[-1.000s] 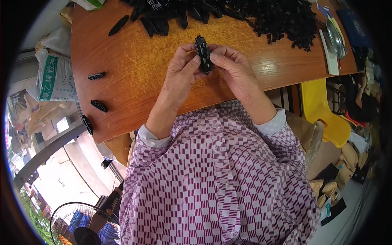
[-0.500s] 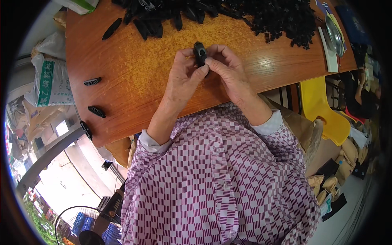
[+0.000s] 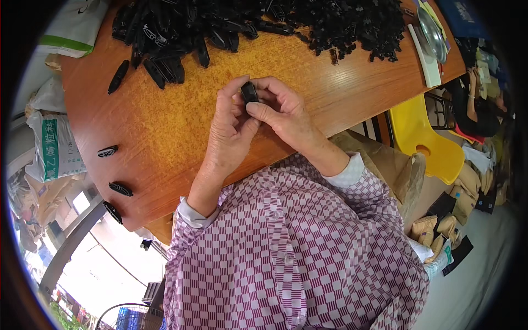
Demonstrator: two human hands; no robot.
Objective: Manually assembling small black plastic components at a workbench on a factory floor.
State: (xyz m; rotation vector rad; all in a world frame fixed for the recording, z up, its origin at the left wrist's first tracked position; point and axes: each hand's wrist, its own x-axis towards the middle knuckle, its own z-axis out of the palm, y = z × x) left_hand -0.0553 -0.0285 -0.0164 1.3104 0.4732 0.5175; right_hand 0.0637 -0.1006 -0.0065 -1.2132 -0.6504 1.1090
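Between my two hands, just above the table (image 3: pixel 181 132), is a small black plastic part (image 3: pixel 249 92), elongated with a smooth, slightly shiny face. My left hand (image 3: pixel 228 118) grips it from the left, its index finger curled round the upper end. My right hand (image 3: pixel 280 107) pinches it from the right, with the thumb pressed on its lower end. The fingers cover much of its sides. Three similar long black parts lie apart near the table's left edge: an upper one (image 3: pixel 108 151), a middle one (image 3: pixel 121 188) and a lower one (image 3: pixel 113 212).
A heap of long black parts (image 3: pixel 176 33) fills the far side of the table, beside a pile of small black pieces (image 3: pixel 352 27). One long piece (image 3: pixel 118 77) lies left of the heap. A metal dish (image 3: pixel 432 36) stands far right; a yellow chair (image 3: pixel 410 129) is beyond the right edge.
The black part has turned in my fingers: a hole showed on its face before, and a smooth face shows now. The whole view has shifted, bringing more of the heap into sight.
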